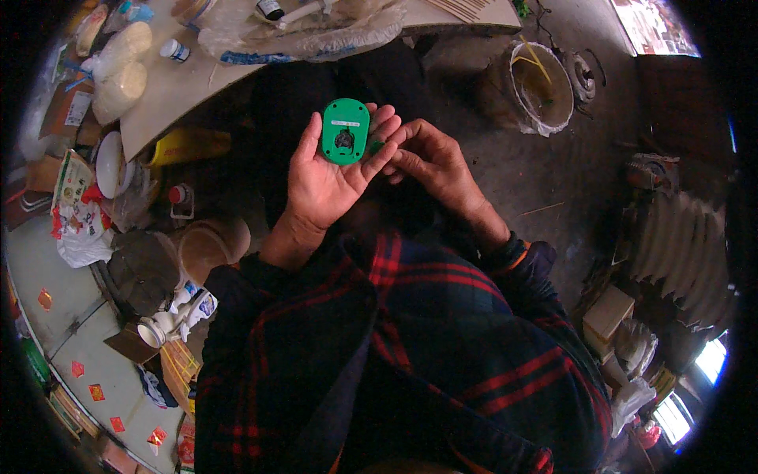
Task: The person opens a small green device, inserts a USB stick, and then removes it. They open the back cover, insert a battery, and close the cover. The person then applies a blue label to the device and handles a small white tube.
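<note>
On the upturned palm of my left hand (324,183) rests a green oval plastic device (345,110). Its back faces up, with a pale label, small screw holes at the rim and an opened dark round recess. The thumb lies along its left edge, and the fingers reach out beyond its right side. My right hand (437,162) is closed in a pinch close against the left fingertips. A small dark green piece (377,147) shows by the left fingers near this pinch. What the right fingertips hold is hidden.
Ahead, a pale table (170,95) carries a clear plastic bag (316,35) and a small white bottle (174,50). A lined bin (541,88) and a kettle (583,79) stand at the far right. To my left are a bucket (212,246) and a yellow object (189,146).
</note>
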Demonstrator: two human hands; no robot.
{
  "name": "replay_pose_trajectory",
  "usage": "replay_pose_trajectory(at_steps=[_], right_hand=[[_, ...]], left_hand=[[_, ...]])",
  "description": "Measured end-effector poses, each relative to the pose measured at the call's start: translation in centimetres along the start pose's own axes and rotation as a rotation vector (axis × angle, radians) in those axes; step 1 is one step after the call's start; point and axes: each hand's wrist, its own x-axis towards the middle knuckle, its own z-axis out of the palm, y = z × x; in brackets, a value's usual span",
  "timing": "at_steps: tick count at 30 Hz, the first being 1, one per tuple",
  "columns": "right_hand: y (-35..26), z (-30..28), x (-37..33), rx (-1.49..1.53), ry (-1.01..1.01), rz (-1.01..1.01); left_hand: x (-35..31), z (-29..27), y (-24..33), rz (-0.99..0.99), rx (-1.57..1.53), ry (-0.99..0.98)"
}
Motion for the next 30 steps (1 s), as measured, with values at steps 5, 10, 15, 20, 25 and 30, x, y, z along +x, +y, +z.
replay_pose_trajectory(at_steps=[5,10,15,20,25,30], right_hand=[[-1.0,-0.9,0.1,-0.147,0.064,-0.003],[-3.1,-1.1,0.9,-0.168,0.074,-0.132],[-4.1,-0.5,1.6,-0.119,-0.087,0.010],[-3.7,-0.5,1.7,-0.071,-0.129,0.013],[-3.2,-1.0,1.8,-0.066,-0.137,0.022],[-3.4,-1.3,1.6,-0.042,-0.116,0.072]], left_hand=[[0.2,0.0,-0.1,0.003,0.067,0.012],[0.1,-0.6,0.1,-0.045,0.167,0.042],[0.4,-1.3,-0.4,-0.062,0.213,0.000],[0.2,-1.3,-0.3,-0.050,0.214,0.062],[0.3,-1.2,-0.4,-0.065,0.216,0.046],[0.2,-1.0,-0.6,-0.046,0.239,0.081]])
